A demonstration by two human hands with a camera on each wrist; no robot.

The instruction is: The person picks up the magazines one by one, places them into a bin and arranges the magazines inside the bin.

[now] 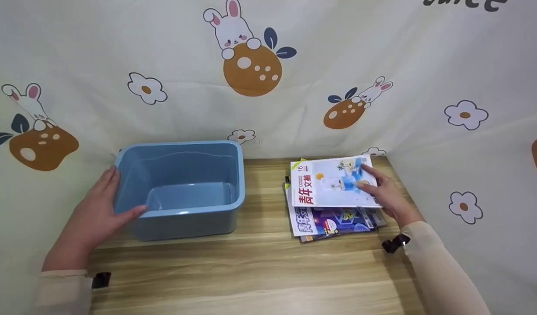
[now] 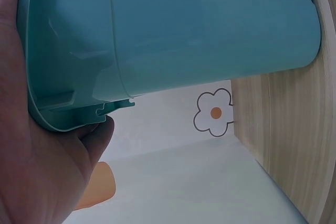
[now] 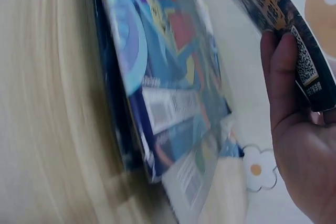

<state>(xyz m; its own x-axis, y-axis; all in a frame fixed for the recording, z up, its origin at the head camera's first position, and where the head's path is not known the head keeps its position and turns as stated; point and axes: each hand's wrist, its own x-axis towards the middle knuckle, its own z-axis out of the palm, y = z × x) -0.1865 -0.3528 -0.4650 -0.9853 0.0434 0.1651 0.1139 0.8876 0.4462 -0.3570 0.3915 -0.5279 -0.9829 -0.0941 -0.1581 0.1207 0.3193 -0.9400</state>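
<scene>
A blue plastic bin (image 1: 185, 225) stands empty on the left of the wooden table (image 1: 251, 271). My left hand (image 1: 98, 210) clasps its near left corner, fingers along the side wall and thumb on the front. The left wrist view shows the bin (image 2: 184, 24) against my palm (image 2: 31, 171), with a fingertip under the rim. At the right, my right hand (image 1: 384, 192) pinches the right edge of a white magazine (image 1: 325, 183), thumb on top, tilted up off a stack of magazines (image 1: 329, 221). The right wrist view shows the lifted magazine (image 3: 273, 3) above the blurred stack (image 3: 168, 93).
A cream cloth (image 1: 382, 65) printed with rabbits and flowers hangs close behind the table and drapes down both its left and right sides. Bare wood lies between the bin and the magazines and along the near edge.
</scene>
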